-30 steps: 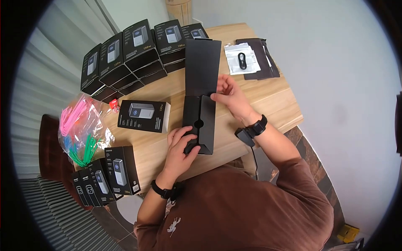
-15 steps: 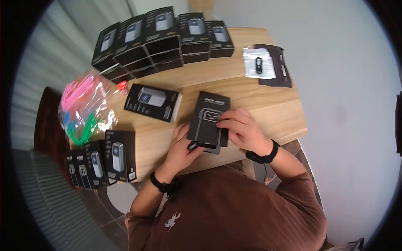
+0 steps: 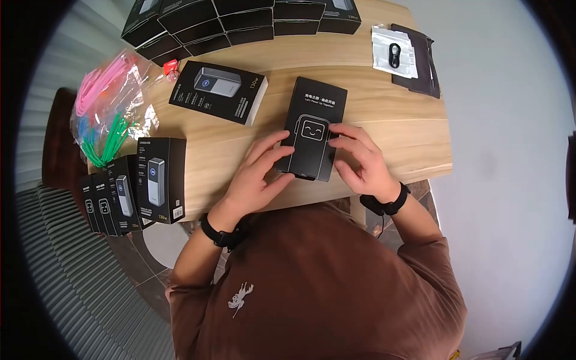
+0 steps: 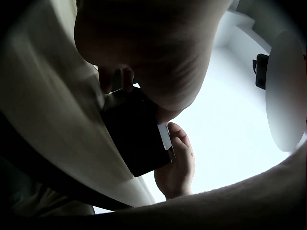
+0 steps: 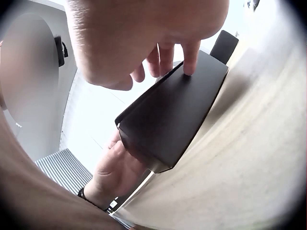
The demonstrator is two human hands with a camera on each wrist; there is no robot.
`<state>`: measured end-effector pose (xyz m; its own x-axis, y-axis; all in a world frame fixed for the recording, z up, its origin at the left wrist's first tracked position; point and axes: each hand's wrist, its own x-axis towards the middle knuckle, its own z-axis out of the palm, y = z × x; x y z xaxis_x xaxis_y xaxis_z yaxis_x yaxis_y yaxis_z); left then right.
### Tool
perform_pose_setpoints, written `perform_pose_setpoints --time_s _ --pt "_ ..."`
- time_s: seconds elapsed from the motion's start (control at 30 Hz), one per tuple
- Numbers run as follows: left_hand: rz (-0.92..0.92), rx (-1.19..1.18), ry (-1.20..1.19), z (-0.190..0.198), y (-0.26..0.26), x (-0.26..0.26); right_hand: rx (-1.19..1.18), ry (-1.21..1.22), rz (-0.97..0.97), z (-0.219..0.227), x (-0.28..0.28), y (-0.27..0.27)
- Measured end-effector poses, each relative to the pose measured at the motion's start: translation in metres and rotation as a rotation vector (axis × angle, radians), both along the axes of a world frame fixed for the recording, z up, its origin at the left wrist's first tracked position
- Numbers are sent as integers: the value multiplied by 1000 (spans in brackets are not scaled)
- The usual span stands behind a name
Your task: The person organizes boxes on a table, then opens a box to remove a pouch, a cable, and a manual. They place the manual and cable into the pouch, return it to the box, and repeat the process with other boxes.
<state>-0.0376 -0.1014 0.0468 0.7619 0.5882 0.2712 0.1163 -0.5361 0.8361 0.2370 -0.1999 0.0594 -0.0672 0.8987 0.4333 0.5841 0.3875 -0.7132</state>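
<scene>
The black box with a line-drawn smiling face (image 3: 313, 129) lies on the wooden table, its lid down. My left hand (image 3: 255, 177) holds its near left part, fingers along the left side and thumb at the near end. On the right side, fingertips of my right hand (image 3: 363, 162) touch the box while the thumb stands apart from it. In the left wrist view the dark box (image 4: 136, 134) is under my left hand (image 4: 148, 52). The right wrist view has my right hand (image 5: 144, 38) with fingertips against the side of the box (image 5: 175, 105).
A second black box (image 3: 219, 90) lies to the left. Stacked boxes (image 3: 246, 18) line the back, and more boxes (image 3: 162, 180) stand front left beside a bag of coloured ties (image 3: 111, 102). Back right are a cable (image 3: 394, 55), a clear packet and dark pouches (image 3: 426, 66).
The box's long raised flap has come down, and its face drawing now shows on top. My right hand has moved from the flap to the box's right side. The head view has shifted.
</scene>
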Motion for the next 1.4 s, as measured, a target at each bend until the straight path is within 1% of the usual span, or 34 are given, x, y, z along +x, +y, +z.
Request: perform_pose_setpoints --time_s 0.1,0.23,0.33,0.43,0.53,0.63,0.73,0.93,1.03,1.13,1.23,1.33,1.4 --pt "10 36 6 -3 1 -3 -36 -125 52 24 -9 -4" --pt "30 98 -24 9 3 4 68 -309 18 12 -19 -5" --pt "43 184 -47 4 2 7 128 -387 58 6 -16 -4" --pt "44 144 -98 -1 2 5 93 -344 51 -1 -15 -11" --pt "61 193 -38 9 3 9 178 -355 38 3 -16 -7" --pt "129 -78 -2 13 -4 16 89 -375 -98 25 -23 -7" --pt "133 -8 10 7 -4 13 63 -353 -181 23 -27 -7" --pt "162 70 -76 10 -3 16 143 -283 -61 4 -25 -9" --pt "146 118 -111 9 -2 20 202 -335 -51 6 -26 -8" --pt "79 248 -72 12 -1 19 188 -347 -39 5 -27 -10" --pt "96 341 -58 8 -2 18 188 -425 -24 13 -23 -9" --pt "108 252 -40 8 -3 18 180 -381 -17 11 -23 -9" --pt "120 246 -42 10 -4 19 169 -380 -8 11 -23 -9"
